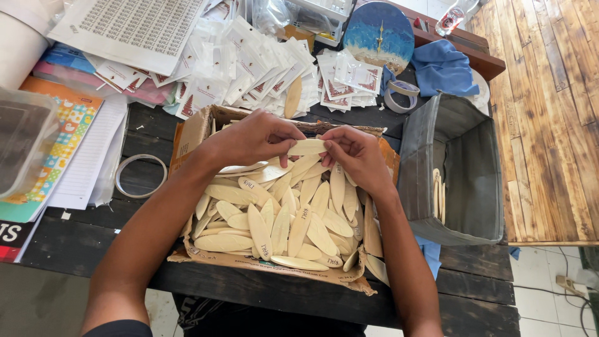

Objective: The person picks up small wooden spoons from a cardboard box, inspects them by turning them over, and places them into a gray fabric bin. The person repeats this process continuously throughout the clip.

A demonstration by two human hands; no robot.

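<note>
Together, left hand (259,137) and right hand (359,156) pinch one oval wooden biscuit (306,147) above a cardboard box (193,134) holding dozens more; one grey fabric bin (458,168) stands right, two tape rolls (141,176) lie nearby.

Pale cream wooden ovals (281,218) fill a brown cardboard box (193,134); grey fabric bin (465,168), blue cloth (444,67), black table (81,240).

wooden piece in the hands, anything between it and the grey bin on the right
Nothing visible stands between them. Both hands hold the wooden piece over the cardboard box of pieces; the grey bin sits open beside the box, only the box's right wall lying low between.
</note>
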